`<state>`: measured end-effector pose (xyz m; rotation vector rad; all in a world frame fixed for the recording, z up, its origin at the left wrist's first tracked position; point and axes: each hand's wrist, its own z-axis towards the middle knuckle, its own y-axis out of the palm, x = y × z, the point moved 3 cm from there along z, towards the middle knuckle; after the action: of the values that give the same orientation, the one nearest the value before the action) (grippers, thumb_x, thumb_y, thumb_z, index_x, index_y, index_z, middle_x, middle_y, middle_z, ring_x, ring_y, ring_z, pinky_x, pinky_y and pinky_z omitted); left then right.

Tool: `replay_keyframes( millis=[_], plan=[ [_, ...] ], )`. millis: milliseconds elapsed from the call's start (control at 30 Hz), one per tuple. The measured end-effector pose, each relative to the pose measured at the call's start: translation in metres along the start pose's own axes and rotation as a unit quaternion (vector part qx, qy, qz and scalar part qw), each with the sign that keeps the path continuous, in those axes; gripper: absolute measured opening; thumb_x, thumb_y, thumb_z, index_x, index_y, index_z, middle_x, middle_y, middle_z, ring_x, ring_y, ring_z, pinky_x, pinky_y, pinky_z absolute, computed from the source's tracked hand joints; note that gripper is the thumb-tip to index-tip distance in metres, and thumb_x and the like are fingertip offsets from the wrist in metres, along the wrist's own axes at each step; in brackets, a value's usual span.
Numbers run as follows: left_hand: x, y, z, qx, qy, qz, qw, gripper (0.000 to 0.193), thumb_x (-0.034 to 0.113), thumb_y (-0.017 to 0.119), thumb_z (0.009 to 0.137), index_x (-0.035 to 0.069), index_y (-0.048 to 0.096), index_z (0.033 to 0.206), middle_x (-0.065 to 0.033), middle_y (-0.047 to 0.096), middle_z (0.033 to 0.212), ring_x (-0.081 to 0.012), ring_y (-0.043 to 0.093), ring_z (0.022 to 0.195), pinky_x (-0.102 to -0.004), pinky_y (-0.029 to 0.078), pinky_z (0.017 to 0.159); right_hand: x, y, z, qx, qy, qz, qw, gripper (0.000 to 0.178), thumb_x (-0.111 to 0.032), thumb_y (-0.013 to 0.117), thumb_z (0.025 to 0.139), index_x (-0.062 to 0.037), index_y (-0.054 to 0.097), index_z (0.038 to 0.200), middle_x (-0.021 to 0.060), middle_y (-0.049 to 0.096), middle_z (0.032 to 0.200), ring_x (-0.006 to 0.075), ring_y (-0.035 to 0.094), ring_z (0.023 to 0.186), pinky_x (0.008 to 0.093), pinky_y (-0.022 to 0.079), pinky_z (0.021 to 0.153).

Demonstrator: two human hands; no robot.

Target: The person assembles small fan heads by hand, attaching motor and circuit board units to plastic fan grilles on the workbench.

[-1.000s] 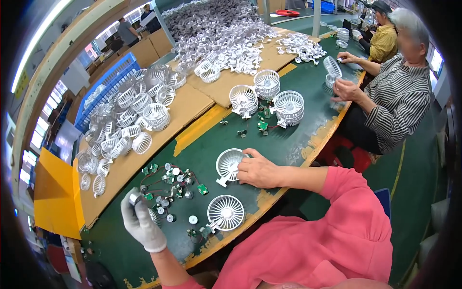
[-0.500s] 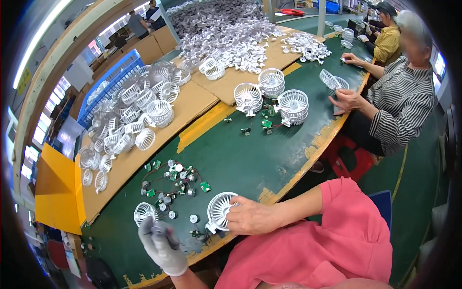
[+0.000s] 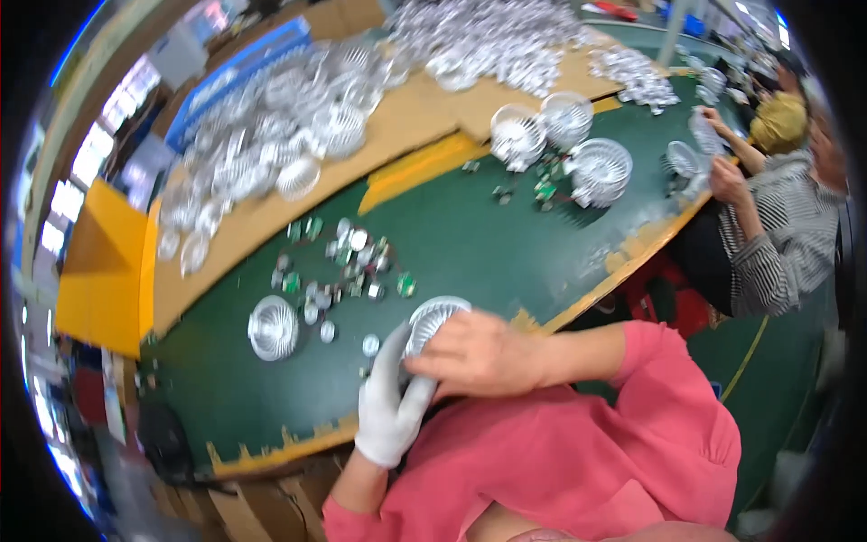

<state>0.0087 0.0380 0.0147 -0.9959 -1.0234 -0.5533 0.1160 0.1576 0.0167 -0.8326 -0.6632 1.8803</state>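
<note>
At the table's near edge, both my hands are on a round, ribbed fan grille [image 3: 435,318] of pale plastic. My left hand [image 3: 390,397], in a white glove, holds its left side, the long fingers running up along the rim. My bare right hand [image 3: 483,352] closes over the near right part with curled fingers; anything between the fingertips is hidden. A second ribbed fan grille [image 3: 274,328] lies on the green table to the left. Beyond my hands is a loose group of small round motors [image 3: 359,240], with wires and green circuit boards [image 3: 406,285]. The picture is blurred by motion.
Many grilles are heaped on cardboard [image 3: 415,135] at the far left, beside a blue crate [image 3: 237,77]. White plastic parts [image 3: 488,36] form a large pile behind. Stacked grilles [image 3: 601,172] stand at the far right. A co-worker in a striped shirt [image 3: 781,235] handles grilles there.
My left hand has moved right, from beside the left grille to the one under my right hand. The dark thing formerly at its fingers is out of sight. The view has shifted.
</note>
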Motion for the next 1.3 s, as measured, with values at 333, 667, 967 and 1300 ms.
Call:
replay_keyframes(
  millis=[333,667,967,1300],
  plan=[
    [-0.003,-0.002,0.016,-0.06,0.092,0.301,0.947,0.055,0.03,0.076,0.068,0.007,0.054,0.114,-0.0135,0.053,0.111,-0.0322,0.057,0.095,-0.0407,0.049,0.077,0.031,-0.002,0.005,-0.115,0.038,-0.14,0.983,0.032,-0.021,0.073,0.071,-0.0083,0.06,0.098,0.0019,0.053,0.076,0.0202,0.053,0.076,0.038,0.04,0.08],
    [-0.013,-0.007,0.008,-0.07,0.146,0.366,0.917,0.039,0.021,0.072,0.07,0.012,0.058,0.105,-0.0065,0.054,0.095,-0.0251,0.055,0.087,-0.0363,0.047,0.072,0.039,0.003,0.01,-0.213,0.032,-0.068,0.974,0.029,-0.024,0.074,0.07,-0.0086,0.06,0.091,0.0023,0.056,0.074,0.0202,0.054,0.077,0.038,0.04,0.082],
    [-0.011,-0.009,0.008,-0.056,0.159,0.34,0.925,0.033,0.018,0.067,0.072,0.011,0.058,0.103,-0.0048,0.054,0.094,-0.0232,0.054,0.087,-0.0363,0.046,0.073,0.042,-0.001,0.015,-0.25,0.022,0.0,0.968,0.03,-0.025,0.074,0.071,-0.0075,0.06,0.091,0.0035,0.055,0.075,0.0223,0.055,0.078,0.0375,0.04,0.082],
    [-0.016,-0.007,0.007,-0.05,0.148,0.36,0.92,0.031,0.014,0.067,0.07,0.013,0.061,0.101,-0.0022,0.057,0.094,-0.023,0.055,0.088,-0.0359,0.048,0.073,0.031,0.004,0.01,-0.243,-0.028,-0.094,0.965,0.033,-0.019,0.072,0.073,-0.002,0.058,0.097,0.007,0.053,0.077,0.0241,0.054,0.079,0.0383,0.042,0.086]
  ],
)
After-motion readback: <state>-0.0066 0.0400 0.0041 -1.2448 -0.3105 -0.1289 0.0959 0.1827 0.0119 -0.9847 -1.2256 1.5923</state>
